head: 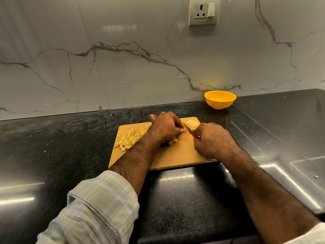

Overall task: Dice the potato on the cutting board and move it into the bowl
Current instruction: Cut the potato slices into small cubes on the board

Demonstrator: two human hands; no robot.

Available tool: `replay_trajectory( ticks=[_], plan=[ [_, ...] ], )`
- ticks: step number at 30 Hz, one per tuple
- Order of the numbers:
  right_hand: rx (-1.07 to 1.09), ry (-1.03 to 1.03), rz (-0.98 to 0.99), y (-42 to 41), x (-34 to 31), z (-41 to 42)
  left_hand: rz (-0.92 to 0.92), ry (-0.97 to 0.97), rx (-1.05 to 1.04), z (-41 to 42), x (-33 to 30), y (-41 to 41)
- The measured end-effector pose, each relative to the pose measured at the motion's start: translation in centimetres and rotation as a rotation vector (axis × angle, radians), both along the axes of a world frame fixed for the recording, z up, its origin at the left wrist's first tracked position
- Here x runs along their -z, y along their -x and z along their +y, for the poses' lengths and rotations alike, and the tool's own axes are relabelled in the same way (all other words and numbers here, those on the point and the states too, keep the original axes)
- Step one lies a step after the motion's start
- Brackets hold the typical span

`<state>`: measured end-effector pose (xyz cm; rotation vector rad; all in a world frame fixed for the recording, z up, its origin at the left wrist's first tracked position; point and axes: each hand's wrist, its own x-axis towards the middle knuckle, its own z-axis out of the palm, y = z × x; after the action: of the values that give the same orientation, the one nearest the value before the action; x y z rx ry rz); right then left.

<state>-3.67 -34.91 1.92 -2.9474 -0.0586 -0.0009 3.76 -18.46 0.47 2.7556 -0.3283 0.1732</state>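
- While my left hand (166,127) sits curled over the middle of the wooden cutting board (177,154), its fingertips pinch a small potato piece (184,130) against the wood; most of that piece is hidden under my fingers.
- Just right of those fingertips, the knife (187,129) has its blade angled toward the board's far edge, touching or nearly touching the pinched piece; I cannot tell which.
- I see my right hand (213,140) clenched round the knife's handle, over the board's right side.
- Heaped on the board's left half, the diced potato (131,138) runs along my left forearm, with a few cubes just under the wrist.
- At the board's far right corner lies a pale round potato slice (192,123), just beyond the blade tip.
- Beyond the board to the far right, well apart from it, the yellow bowl (219,99) stands upright on the black countertop (52,147) by the marble wall.
- Above the bowl, a wall socket (204,12) is set in the marble.
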Motion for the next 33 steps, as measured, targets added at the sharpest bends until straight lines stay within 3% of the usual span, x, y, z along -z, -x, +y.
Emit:
replay_trajectory(
  ticks=[7, 13, 23, 28, 33],
  plan=[
    [-0.029, 0.064, 0.008, -0.1, -0.6, 1.0, 0.015, 0.004, 0.000, -0.1, 0.2, -0.4],
    [-0.023, 0.058, -0.142, 1.3, -0.7, 0.8, -0.044, -0.078, -0.051, -0.1, 0.0, -0.1],
    [-0.125, 0.236, 0.017, 2.1, -1.6, 3.3, 0.023, -0.006, -0.090, -0.2, 0.0, -0.6],
    [-0.080, 0.112, -0.013, 0.8, -1.0, 2.8, 0.029, -0.006, -0.082, 0.0, 0.2, -0.8],
    [-0.038, -0.060, -0.170, 1.0, -0.2, 0.0, -0.088, 0.008, -0.008, 1.2, -0.2, -0.6]
  ],
)
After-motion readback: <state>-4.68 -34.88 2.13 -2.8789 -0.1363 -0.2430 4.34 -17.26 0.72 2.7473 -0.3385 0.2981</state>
